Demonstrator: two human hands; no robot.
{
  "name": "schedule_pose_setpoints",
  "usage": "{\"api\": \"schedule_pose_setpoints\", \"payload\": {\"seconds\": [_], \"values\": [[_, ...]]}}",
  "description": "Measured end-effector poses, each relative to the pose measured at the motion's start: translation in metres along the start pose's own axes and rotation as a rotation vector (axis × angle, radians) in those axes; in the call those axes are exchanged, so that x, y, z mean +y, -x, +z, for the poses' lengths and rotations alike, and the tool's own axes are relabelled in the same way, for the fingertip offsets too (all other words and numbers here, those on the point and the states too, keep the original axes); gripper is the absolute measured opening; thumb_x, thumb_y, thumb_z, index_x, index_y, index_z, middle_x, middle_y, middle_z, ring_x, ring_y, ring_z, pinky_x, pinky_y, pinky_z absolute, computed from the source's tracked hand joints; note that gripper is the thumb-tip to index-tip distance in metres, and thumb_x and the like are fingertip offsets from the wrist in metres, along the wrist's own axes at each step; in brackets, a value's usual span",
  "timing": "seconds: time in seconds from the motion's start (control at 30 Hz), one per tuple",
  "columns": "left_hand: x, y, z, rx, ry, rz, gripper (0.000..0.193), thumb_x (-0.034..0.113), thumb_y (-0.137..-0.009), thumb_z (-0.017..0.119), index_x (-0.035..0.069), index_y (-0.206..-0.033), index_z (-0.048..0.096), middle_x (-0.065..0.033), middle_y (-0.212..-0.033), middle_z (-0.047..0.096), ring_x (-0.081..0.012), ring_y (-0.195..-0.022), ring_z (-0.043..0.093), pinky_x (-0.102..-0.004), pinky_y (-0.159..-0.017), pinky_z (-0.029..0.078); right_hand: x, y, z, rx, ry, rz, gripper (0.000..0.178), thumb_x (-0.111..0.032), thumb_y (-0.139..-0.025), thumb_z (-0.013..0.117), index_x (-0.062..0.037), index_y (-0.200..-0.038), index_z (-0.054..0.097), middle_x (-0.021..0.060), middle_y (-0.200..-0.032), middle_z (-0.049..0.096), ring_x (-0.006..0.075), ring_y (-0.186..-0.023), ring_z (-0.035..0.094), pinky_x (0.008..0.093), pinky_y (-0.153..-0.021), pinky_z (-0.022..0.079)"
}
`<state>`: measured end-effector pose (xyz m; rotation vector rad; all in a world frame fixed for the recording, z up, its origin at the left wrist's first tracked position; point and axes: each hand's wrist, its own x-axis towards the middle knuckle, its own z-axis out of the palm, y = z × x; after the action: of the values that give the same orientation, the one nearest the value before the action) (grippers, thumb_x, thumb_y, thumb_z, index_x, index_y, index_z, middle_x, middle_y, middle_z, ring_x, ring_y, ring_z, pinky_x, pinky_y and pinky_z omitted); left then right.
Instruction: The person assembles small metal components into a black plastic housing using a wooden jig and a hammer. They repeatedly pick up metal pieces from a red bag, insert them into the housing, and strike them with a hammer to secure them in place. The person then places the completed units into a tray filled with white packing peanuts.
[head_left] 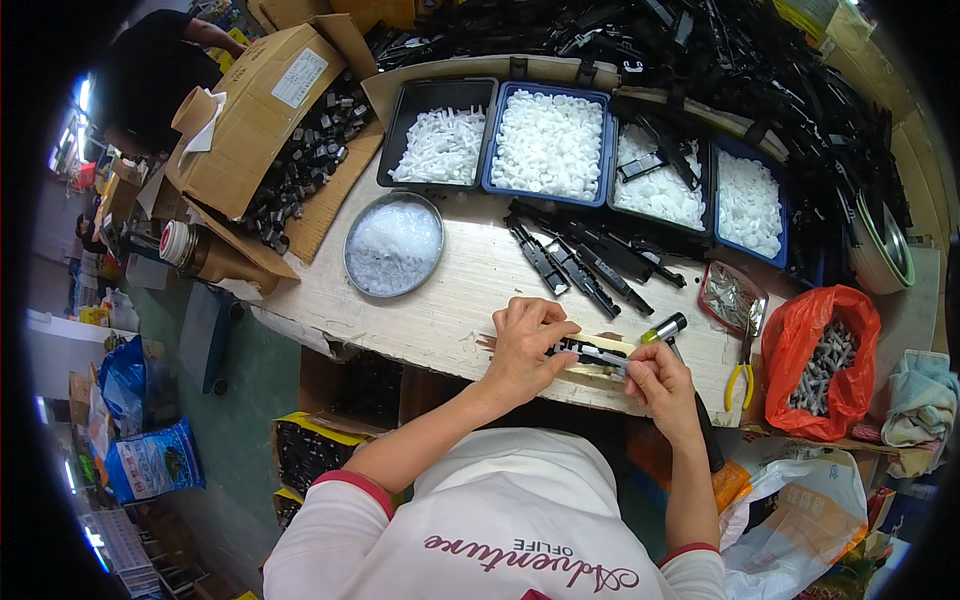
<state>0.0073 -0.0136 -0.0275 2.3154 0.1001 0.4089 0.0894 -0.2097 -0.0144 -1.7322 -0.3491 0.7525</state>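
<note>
My left hand (522, 352) is closed on a long black plastic part (565, 346) with white pieces set in it, held at the table's near edge. At the part's right end, the fingers of my right hand (660, 385) are pinched on a slim, pale piece (612, 360) lying against it. My fingers partly hide both. Just beyond the right hand lies a hammer (664, 328) with a yellowish and black head; its dark handle runs down past the wrist. Farther back rest several similar black parts (575, 265).
Bins of small white pieces (548, 145) line the back, before a heap of black parts (700, 60). A round metal dish (394, 245) and a tipped carton (262, 115) are at left. Yellow-handled pliers (741, 378), a red bag (822, 365) and a small red tray (730, 295) are at right.
</note>
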Motion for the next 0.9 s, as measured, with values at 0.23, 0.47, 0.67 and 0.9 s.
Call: {"api": "schedule_pose_setpoints", "payload": {"seconds": [0.23, 0.47, 0.67, 0.9], "values": [[-0.001, 0.000, 0.001, -0.017, 0.041, -0.055, 0.031, 0.013, -0.061, 0.073, 0.011, -0.091, 0.064, -0.0011, -0.096, 0.051, -0.0197, -0.095, 0.041, -0.0357, -0.081, 0.027, -0.009, -0.004, 0.010, -0.005, 0.163, -0.113, 0.006, -0.007, -0.086, 0.054, -0.0017, -0.087, 0.052, 0.0002, -0.060, 0.054, 0.0039, -0.051, 0.045, 0.0179, -0.046, 0.033], [-0.001, 0.002, 0.002, 0.006, 0.069, -0.075, 0.027, 0.014, -0.063, 0.071, 0.012, -0.089, 0.065, -0.0003, -0.094, 0.052, -0.0192, -0.094, 0.041, -0.0355, -0.080, 0.026, -0.004, -0.007, 0.009, 0.018, 0.225, -0.115, 0.007, -0.007, -0.084, 0.055, -0.0014, -0.086, 0.052, -0.0013, -0.059, 0.052, 0.0047, -0.052, 0.045, 0.0193, -0.047, 0.034], [-0.003, 0.004, 0.004, 0.045, 0.037, 0.036, 0.015, 0.012, -0.060, 0.074, 0.016, -0.073, 0.067, 0.0025, -0.090, 0.055, -0.0180, -0.091, 0.043, -0.0353, -0.080, 0.025, 0.000, -0.014, 0.005, 0.043, 0.203, 0.047, 0.013, -0.009, -0.080, 0.060, -0.0009, -0.079, 0.050, 0.0020, -0.057, 0.052, 0.0064, -0.050, 0.043, 0.0224, -0.046, 0.035], [-0.005, 0.004, 0.005, 0.037, 0.008, 0.079, 0.015, 0.009, -0.059, 0.073, 0.016, -0.070, 0.066, 0.0027, -0.088, 0.055, -0.0178, -0.089, 0.044, -0.0353, -0.078, 0.025, -0.006, -0.026, -0.001, -0.025, 0.148, 0.231, 0.018, -0.011, -0.077, 0.064, -0.0025, -0.072, 0.049, 0.0017, -0.053, 0.051, 0.0068, -0.048, 0.042, 0.0250, -0.045, 0.034]]}}
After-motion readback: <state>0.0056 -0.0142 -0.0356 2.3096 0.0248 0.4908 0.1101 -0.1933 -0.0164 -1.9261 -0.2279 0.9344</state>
